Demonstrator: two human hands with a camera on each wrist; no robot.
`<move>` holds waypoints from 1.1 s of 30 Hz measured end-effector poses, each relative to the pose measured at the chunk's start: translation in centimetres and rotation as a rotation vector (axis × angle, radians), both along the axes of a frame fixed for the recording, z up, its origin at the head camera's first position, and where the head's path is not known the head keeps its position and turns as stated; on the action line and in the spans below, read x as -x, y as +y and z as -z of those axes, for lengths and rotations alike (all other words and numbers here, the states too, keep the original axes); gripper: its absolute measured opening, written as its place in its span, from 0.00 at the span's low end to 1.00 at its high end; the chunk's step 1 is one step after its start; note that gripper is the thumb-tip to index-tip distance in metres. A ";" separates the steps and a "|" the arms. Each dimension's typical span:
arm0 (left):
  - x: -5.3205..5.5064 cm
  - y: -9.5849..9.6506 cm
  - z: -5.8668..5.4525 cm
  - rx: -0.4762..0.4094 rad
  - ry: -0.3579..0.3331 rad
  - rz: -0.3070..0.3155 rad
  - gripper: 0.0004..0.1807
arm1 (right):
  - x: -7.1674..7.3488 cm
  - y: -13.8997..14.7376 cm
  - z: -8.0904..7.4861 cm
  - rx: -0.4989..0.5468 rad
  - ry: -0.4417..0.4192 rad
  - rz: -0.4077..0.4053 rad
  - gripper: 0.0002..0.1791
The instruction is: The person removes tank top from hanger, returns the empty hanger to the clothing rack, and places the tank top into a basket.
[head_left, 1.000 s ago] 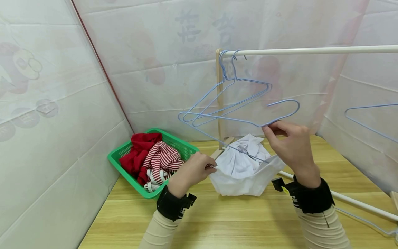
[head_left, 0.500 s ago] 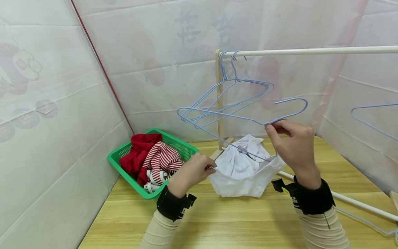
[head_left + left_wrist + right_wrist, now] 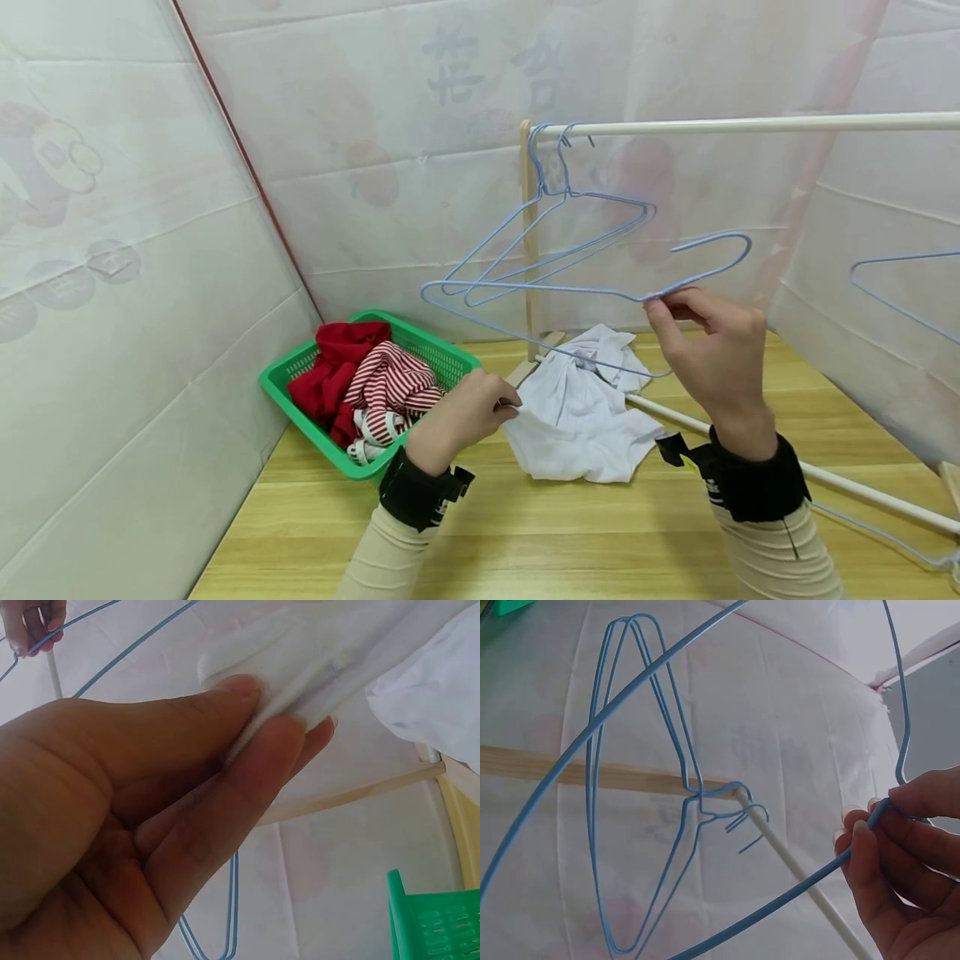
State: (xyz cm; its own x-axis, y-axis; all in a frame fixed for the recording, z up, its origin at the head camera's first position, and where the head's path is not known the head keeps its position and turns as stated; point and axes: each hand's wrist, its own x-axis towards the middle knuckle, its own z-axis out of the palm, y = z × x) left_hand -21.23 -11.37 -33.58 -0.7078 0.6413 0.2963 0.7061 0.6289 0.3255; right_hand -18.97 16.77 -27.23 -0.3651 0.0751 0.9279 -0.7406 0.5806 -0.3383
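My left hand (image 3: 468,408) pinches the edge of a white garment (image 3: 581,446) between thumb and fingers; the left wrist view shows the folded white cloth (image 3: 300,656) in that pinch. The rest of the garment lies crumpled on the wooden table, under the rack's left end. Above it my right hand (image 3: 716,354) holds a blue wire hanger (image 3: 555,288) by the neck, its hook pointing right and its body stretching left. In the right wrist view, thumb and fingertips grip the hanger wire (image 3: 780,897). The hanger's lower bar overlaps the garment's upper part in the head view.
A green basket (image 3: 300,422) at the left holds red cloth (image 3: 341,367) and a red-and-white striped garment (image 3: 393,379). Blue hangers (image 3: 542,190) hang from the white rail (image 3: 750,126) behind. A lower white bar (image 3: 862,492) crosses the table at right, near another blue hanger (image 3: 885,529).
The hanger's lower right corner has come out of the garment's opening and risen with my right hand, slightly rightward. The garment's right side has dropped flatter. My left hand keeps its pinch.
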 end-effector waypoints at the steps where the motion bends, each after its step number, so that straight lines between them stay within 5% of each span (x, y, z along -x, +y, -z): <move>1: 0.1 0.0 0.0 0.000 -0.003 0.000 0.06 | 0.1 0.0 0.0 0.002 0.006 -0.003 0.03; 21: 0.1 -0.6 -0.1 0.027 -0.108 -0.043 0.09 | 0.6 0.5 -0.1 -0.063 -0.024 0.024 0.04; 28: -0.3 -1.2 -0.4 0.054 -0.096 -0.116 0.10 | 0.7 0.9 -0.1 -0.074 -0.047 0.032 0.04; 33: -0.6 -1.4 -0.5 0.050 -0.095 -0.109 0.10 | 0.9 1.7 0.0 -0.061 -0.063 0.048 0.04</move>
